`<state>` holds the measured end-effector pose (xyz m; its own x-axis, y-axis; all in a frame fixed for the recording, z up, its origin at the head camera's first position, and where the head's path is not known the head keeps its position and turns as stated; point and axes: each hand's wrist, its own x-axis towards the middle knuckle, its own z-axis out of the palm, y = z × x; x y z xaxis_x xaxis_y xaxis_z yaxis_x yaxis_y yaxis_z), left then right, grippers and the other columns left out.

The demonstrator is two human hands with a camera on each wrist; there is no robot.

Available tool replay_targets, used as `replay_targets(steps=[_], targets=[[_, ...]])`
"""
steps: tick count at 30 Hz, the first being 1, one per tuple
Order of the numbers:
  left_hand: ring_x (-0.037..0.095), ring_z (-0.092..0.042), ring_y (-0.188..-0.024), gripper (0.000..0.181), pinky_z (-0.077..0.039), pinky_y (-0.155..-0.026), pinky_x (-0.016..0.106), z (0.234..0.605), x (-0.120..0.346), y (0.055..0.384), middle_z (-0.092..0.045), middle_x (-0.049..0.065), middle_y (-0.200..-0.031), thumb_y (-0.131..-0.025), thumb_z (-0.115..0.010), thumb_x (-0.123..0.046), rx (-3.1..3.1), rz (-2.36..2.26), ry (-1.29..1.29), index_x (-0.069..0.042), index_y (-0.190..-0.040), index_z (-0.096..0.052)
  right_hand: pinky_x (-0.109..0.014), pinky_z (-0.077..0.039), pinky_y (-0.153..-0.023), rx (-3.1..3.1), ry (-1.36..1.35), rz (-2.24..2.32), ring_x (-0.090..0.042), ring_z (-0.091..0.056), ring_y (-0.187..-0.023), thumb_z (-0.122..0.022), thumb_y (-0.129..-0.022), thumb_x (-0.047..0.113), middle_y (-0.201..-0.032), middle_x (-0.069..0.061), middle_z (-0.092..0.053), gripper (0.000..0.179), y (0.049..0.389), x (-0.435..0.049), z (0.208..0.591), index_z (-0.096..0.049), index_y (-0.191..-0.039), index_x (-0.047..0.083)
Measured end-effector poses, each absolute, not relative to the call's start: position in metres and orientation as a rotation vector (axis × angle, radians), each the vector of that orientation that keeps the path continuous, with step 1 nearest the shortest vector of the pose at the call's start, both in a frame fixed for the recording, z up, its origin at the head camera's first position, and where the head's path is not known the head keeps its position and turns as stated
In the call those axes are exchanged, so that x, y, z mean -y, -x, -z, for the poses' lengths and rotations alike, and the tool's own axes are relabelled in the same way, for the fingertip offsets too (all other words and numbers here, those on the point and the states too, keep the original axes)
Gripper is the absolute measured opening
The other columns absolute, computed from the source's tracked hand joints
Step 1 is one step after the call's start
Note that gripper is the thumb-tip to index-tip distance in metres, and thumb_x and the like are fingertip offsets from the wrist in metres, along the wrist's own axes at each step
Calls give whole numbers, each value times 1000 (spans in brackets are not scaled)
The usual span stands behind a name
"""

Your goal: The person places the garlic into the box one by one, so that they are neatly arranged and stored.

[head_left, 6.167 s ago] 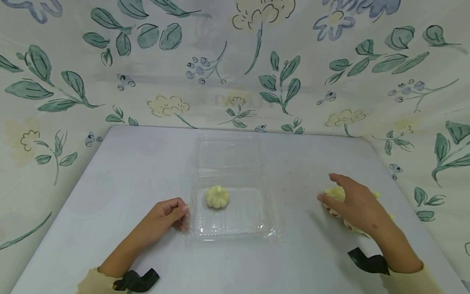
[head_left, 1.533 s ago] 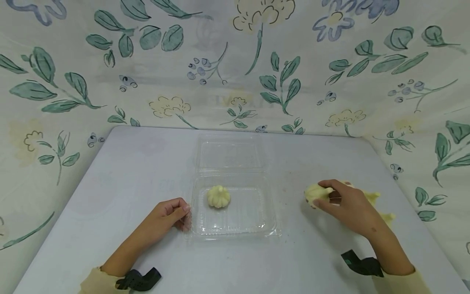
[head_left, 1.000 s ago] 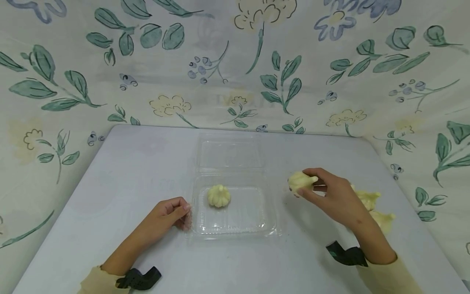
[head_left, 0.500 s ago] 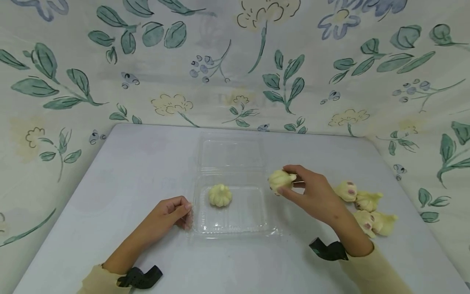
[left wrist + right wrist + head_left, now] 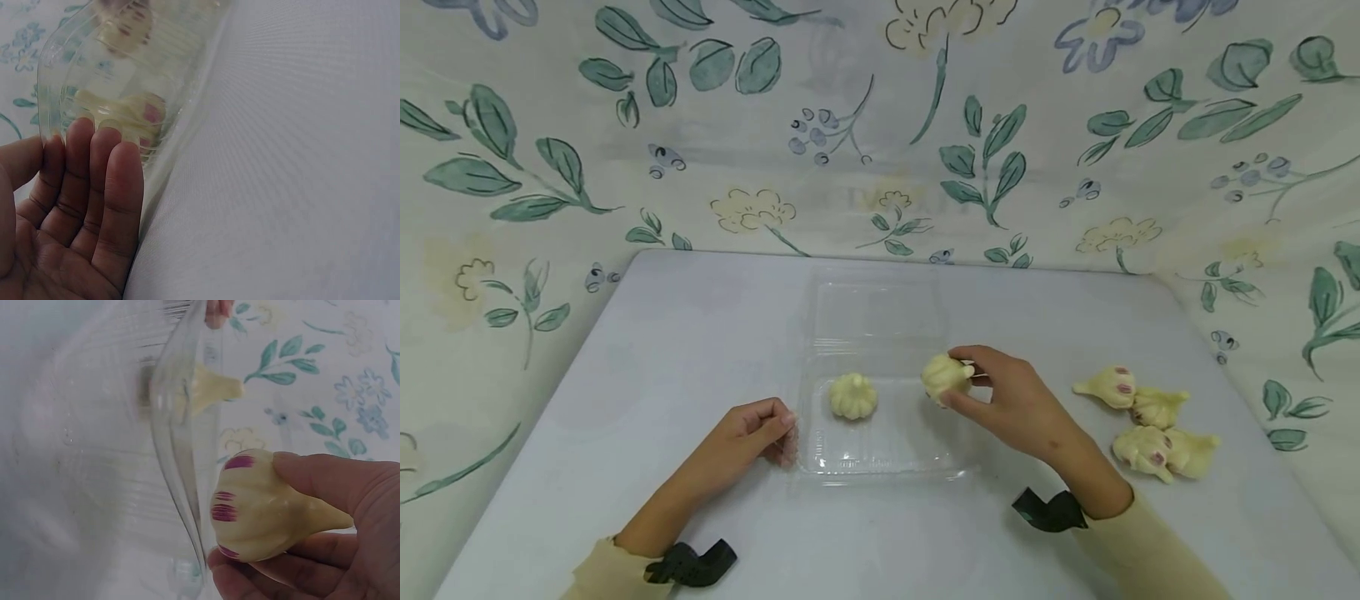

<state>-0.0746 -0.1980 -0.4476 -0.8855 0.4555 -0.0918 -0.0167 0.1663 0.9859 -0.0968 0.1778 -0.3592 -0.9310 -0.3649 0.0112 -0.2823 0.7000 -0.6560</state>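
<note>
A clear plastic clamshell container (image 5: 880,454) lies with its lid folded back on the table. My left hand (image 5: 758,432) pinches its left rim between thumb and fingers; the left wrist view shows the fingertips against the clear wall (image 5: 53,81). One garlic bulb (image 5: 853,397) sits upright in the left half of the base. Over the right half, my right hand (image 5: 1011,400) grips another garlic bulb (image 5: 945,377) between thumb and fingers. In the right wrist view this bulb (image 5: 250,506) shows purple streaks, its stem pointing into the palm, close to the container's side wall.
Several more garlic bulbs (image 5: 1180,454) lie in a cluster on the right of the white table (image 5: 700,333). Behind and beside the table hangs a floral cloth (image 5: 842,200). A black strap (image 5: 691,565) is on each wrist.
My right hand has picked a garlic bulb from the cluster and carried it left, over the container. My left hand stays at the container's rim; the bulb inside has not moved.
</note>
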Motion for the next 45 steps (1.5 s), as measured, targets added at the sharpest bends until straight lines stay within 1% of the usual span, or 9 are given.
replay_targets(steps=[4, 11, 17, 20, 23, 27, 34, 40, 45], targets=[[19, -65, -80, 26, -62, -73, 35, 448, 197, 75, -60, 13, -90, -111, -55, -17, -2086, -1768, -419, 4, -97, -59, -48, -58, -95, -2772, 566, 1032, -29, -69, -113, -81, -94, 21, -136, -9, -64, 54, 98, -172, 361, -59, -142, 6], [18, -65, -80, 26, -62, -72, 36, 448, 198, 75, -59, 13, -89, -111, -55, -16, -2088, -1771, -424, 4, -95, -59, -47, -57, -97, -2740, 643, 996, -26, -69, -115, -82, -94, 25, -139, -9, -63, 63, 102, -155, 367, -54, -147, 6], [18, -65, -80, 26, -62, -73, 36, 448, 198, 75, -59, 12, -89, -111, -54, -17, -2072, -1779, -431, 4, -96, -58, -40, -58, -94, -2767, 684, 906, -21, -68, -111, -82, -94, 26, -133, -5, -66, 55, 105, -142, 374, -60, -140, 6], [19, -65, -79, 26, -62, -73, 36, 448, 197, 75, -59, 13, -89, -111, -54, -17, -2075, -1774, -422, 4, -96, -58, -37, -58, -92, -2791, 698, 844, -18, -66, -110, -82, -94, 27, -131, -3, -66, 54, 105, -137, 376, -61, -139, 6], [20, -66, -79, 26, -62, -73, 36, 448, 197, 75, -59, 13, -88, -111, -55, -18, -2089, -1760, -412, 4, -96, -58, -36, -57, -91, -2807, 702, 796, -17, -65, -108, -82, -94, 28, -130, -4, -66, 54, 106, -132, 378, -61, -138, 6], [20, -66, -79, 26, -62, -73, 35, 448, 197, 75, -59, 13, -88, -111, -55, -18, -2100, -1750, -405, 3, -96, -58, -37, -57, -91, -2818, 695, 748, -18, -65, -110, -82, -94, 28, -131, -6, -66, 54, 106, -127, 381, -61, -138, 4], [20, -66, -79, 25, -62, -73, 36, 447, 197, 75, -60, 14, -89, -111, -55, -17, -2084, -1761, -420, 4, -96, -59, -42, -54, -101, -2828, 693, 702, -25, -63, -124, -81, -95, 27, -138, -10, -64, 54, 107, -124, 389, -61, -138, 2], [20, -67, -78, 25, -62, -72, 36, 448, 197, 75, -61, 13, -88, -111, -55, -16, -2089, -1763, -420, 4, -95, -59, -42, -55, -100, -2843, 722, 702, -25, -64, -122, -80, -95, 25, -137, -11, -64, 51, 106, -121, 392, -60, -136, 1], [20, -67, -78, 25, -62, -72, 36, 448, 198, 75, -60, 13, -88, -111, -54, -16, -2082, -1767, -434, 4, -96, -59, -41, -55, -99, -2864, 707, 653, -26, -65, -122, -80, -96, 27, -138, -12, -64, 52, 106, -117, 395, -60, -136, 1]])
